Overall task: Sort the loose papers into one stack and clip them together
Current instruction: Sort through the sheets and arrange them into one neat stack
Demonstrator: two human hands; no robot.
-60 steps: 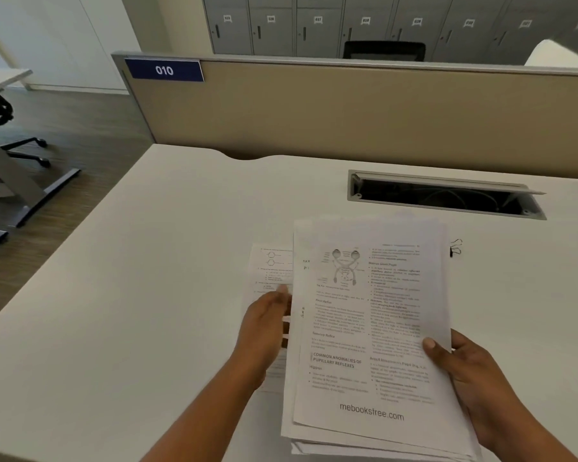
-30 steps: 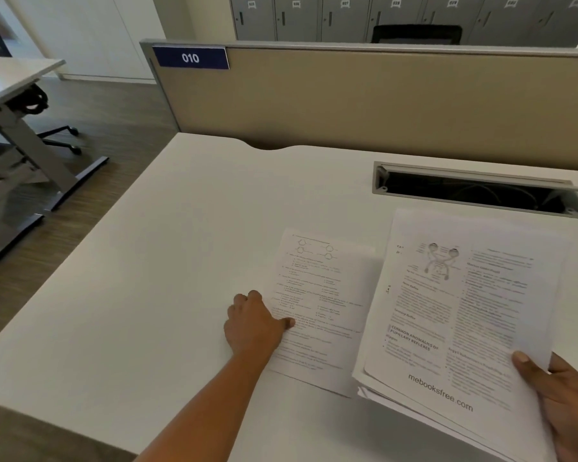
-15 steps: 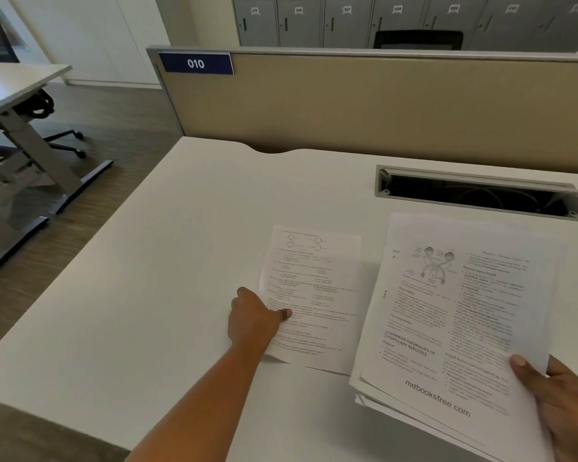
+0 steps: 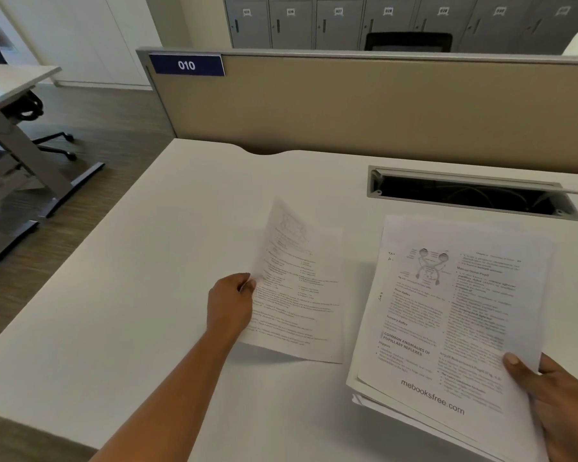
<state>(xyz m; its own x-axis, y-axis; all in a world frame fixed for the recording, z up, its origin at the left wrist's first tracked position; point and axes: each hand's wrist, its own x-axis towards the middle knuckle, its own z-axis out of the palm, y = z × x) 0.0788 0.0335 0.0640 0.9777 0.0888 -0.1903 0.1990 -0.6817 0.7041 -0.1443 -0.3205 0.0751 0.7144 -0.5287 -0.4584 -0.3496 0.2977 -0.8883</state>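
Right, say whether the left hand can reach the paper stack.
Probably yes: only bare desk lies between the left hand, pinching one sheet, and the paper stack the right hand holds.

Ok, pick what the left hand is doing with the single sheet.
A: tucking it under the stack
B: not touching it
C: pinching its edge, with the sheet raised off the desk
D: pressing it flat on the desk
C: the left hand pinches the left edge of the single sheet, which stands tilted above the desk with a shadow beneath, apart from the stack in the right hand.
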